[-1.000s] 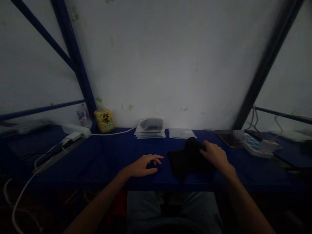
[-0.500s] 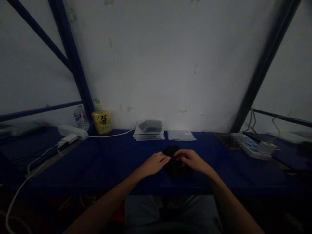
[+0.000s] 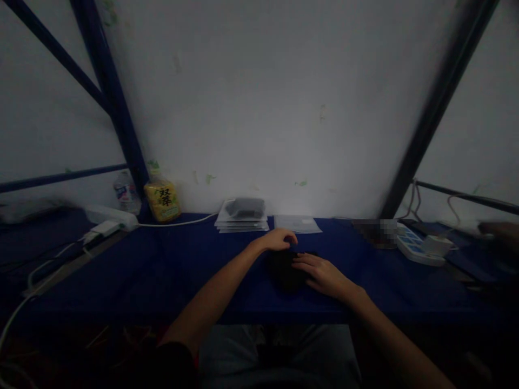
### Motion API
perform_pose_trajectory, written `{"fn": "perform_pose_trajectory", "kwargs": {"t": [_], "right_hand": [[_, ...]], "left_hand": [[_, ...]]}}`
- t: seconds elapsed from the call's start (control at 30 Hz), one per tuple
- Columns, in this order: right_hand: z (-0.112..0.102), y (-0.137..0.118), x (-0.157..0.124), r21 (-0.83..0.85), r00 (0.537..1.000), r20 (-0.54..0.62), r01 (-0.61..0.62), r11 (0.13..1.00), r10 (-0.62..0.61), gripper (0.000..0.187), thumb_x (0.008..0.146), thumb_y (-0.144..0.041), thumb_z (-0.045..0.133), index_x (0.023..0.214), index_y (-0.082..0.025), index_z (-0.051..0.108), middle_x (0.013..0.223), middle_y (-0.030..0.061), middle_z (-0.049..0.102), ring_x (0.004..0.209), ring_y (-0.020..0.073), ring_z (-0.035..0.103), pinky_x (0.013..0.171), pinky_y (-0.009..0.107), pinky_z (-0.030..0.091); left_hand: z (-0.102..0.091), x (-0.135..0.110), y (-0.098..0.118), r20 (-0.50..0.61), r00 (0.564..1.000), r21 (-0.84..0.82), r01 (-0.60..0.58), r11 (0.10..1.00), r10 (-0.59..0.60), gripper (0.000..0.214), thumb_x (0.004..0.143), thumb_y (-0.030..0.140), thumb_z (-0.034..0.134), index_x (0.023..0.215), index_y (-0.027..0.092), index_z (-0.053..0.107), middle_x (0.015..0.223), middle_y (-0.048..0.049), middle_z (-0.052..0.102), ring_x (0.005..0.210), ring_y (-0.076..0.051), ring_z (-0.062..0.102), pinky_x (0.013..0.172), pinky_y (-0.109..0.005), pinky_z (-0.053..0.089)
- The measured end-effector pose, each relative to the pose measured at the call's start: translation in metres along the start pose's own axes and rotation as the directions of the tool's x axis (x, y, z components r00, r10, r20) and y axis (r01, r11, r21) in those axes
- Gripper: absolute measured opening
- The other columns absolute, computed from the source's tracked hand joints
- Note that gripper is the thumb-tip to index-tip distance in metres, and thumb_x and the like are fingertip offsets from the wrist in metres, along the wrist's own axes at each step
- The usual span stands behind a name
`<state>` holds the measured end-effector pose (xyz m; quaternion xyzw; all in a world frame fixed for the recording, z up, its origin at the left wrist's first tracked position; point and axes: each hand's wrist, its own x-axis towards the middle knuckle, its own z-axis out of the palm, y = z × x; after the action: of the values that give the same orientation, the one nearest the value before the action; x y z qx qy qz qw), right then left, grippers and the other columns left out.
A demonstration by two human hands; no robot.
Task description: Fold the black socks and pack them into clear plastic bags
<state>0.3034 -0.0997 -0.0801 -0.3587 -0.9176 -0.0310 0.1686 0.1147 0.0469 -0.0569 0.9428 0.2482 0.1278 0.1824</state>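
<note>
A soft black bundle (image 3: 286, 273), apparently cloth, lies on the blue table (image 3: 162, 270) in front of me. Its exact kind is lost in the dark. My left hand (image 3: 279, 239) arches over its far edge, fingers bent downward and a gap showing between them and the thumb. Spread flat over the bundle's right side is my right hand (image 3: 324, 274), palm down with the fingers stretched out.
Against the wall stand a yellow bottle (image 3: 162, 200), a clear bottle (image 3: 127, 194), a stack of plastic packets (image 3: 242, 216) and a flat packet (image 3: 298, 223). White power strips (image 3: 419, 246) and cables lie at both sides. A blurred hand or arm (image 3: 503, 231) shows at far right.
My left hand has moved from the bundle's left side to its far edge. The right hand has flattened onto the bundle, which looks flatter and more spread out. The view has shifted slightly.
</note>
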Motion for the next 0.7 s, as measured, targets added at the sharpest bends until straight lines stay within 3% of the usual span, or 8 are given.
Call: {"fn": "perform_pose_trajectory", "kwargs": {"t": [0.1, 0.23, 0.3, 0.4, 0.5, 0.57, 0.63, 0.7], "right_hand": [[0.003, -0.007, -0.001, -0.050, 0.993, -0.013, -0.115, 0.992, 0.115, 0.044, 0.076, -0.009, 0.053, 0.119, -0.016, 0.058, 0.124, 0.0113, 0.060, 0.122, 0.0239, 0.051, 0.105, 0.038, 0.038], [-0.012, 0.000, -0.003, -0.034, 0.920, -0.002, -0.392, 0.919, 0.393, 0.024, 0.080, -0.021, 0.052, 0.101, -0.018, 0.062, 0.091, 0.0076, 0.070, 0.083, 0.0221, 0.067, 0.074, 0.029, 0.048], [-0.028, 0.015, -0.004, 0.034, 0.837, -0.065, -0.543, 0.839, 0.544, 0.019, 0.083, -0.027, 0.049, 0.095, -0.019, 0.062, 0.078, 0.0050, 0.069, 0.071, 0.0201, 0.065, 0.064, 0.026, 0.044], [-0.052, 0.040, -0.005, 0.148, 0.671, -0.275, -0.678, 0.720, 0.688, 0.026, 0.086, -0.034, 0.045, 0.094, -0.017, 0.062, 0.080, 0.0071, 0.069, 0.074, 0.0212, 0.065, 0.063, 0.025, 0.041], [-0.068, 0.056, 0.001, 0.177, 0.500, -0.476, -0.752, 0.635, 0.723, 0.036, 0.087, -0.041, 0.042, 0.102, -0.016, 0.062, 0.085, 0.0106, 0.069, 0.081, 0.0247, 0.064, 0.065, 0.028, 0.040], [-0.070, 0.058, 0.009, 0.149, 0.435, -0.552, -0.788, 0.597, 0.711, 0.040, 0.089, -0.043, 0.039, 0.107, -0.014, 0.061, 0.086, 0.0124, 0.069, 0.082, 0.0260, 0.063, 0.068, 0.029, 0.040], [-0.064, 0.057, 0.019, 0.094, 0.448, -0.563, -0.800, 0.593, 0.694, 0.040, 0.090, -0.042, 0.039, 0.109, -0.014, 0.059, 0.086, 0.0127, 0.069, 0.080, 0.0260, 0.063, 0.069, 0.030, 0.040], [-0.051, 0.057, 0.028, 0.024, 0.538, -0.518, -0.768, 0.640, 0.665, 0.037, 0.089, -0.038, 0.041, 0.112, -0.015, 0.058, 0.087, 0.0120, 0.069, 0.081, 0.0254, 0.064, 0.071, 0.030, 0.041]], "left_hand": [[0.003, 0.020, -0.011, -0.258, 0.958, 0.270, 0.194, 0.943, -0.123, 0.046, 0.081, 0.009, 0.051, 0.125, 0.017, 0.057, 0.129, -0.0098, 0.058, 0.121, -0.024, 0.050, 0.103, -0.036, 0.036], [0.011, 0.032, -0.017, -0.257, 0.935, 0.374, 0.328, 0.868, -0.243, 0.044, 0.086, 0.015, 0.050, 0.129, 0.016, 0.055, 0.119, -0.0140, 0.064, 0.112, -0.027, 0.057, 0.097, -0.038, 0.040], [0.014, 0.030, -0.013, -0.260, 0.933, 0.378, 0.334, 0.864, -0.247, 0.041, 0.087, 0.016, 0.048, 0.127, 0.018, 0.057, 0.108, -0.0134, 0.068, 0.104, -0.028, 0.061, 0.093, -0.038, 0.042], [0.015, 0.020, 0.003, -0.215, 0.959, 0.428, 0.261, 0.865, -0.183, 0.040, 0.087, 0.018, 0.049, 0.126, 0.021, 0.057, 0.098, -0.0120, 0.069, 0.098, -0.029, 0.063, 0.088, -0.038, 0.043], [0.015, 0.005, 0.022, -0.101, 0.992, 0.443, 0.117, 0.889, -0.081, 0.038, 0.087, 0.019, 0.050, 0.124, 0.021, 0.057, 0.093, -0.0117, 0.069, 0.092, -0.030, 0.063, 0.082, -0.037, 0.044], [0.016, -0.005, 0.032, -0.040, 0.999, 0.411, 0.025, 0.911, -0.009, 0.036, 0.088, 0.017, 0.046, 0.122, 0.023, 0.057, 0.100, -0.0101, 0.068, 0.091, -0.027, 0.063, 0.080, -0.035, 0.045], [0.017, -0.014, 0.039, -0.013, 0.999, 0.387, -0.030, 0.922, 0.038, 0.035, 0.089, 0.015, 0.043, 0.119, 0.024, 0.059, 0.107, -0.0083, 0.066, 0.092, -0.024, 0.063, 0.081, -0.032, 0.045], [0.018, -0.019, 0.041, -0.011, 0.999, 0.378, -0.041, 0.925, 0.049, 0.034, 0.088, 0.012, 0.043, 0.115, 0.023, 0.062, 0.110, -0.0074, 0.065, 0.095, -0.024, 0.062, 0.082, -0.031, 0.045]]}}
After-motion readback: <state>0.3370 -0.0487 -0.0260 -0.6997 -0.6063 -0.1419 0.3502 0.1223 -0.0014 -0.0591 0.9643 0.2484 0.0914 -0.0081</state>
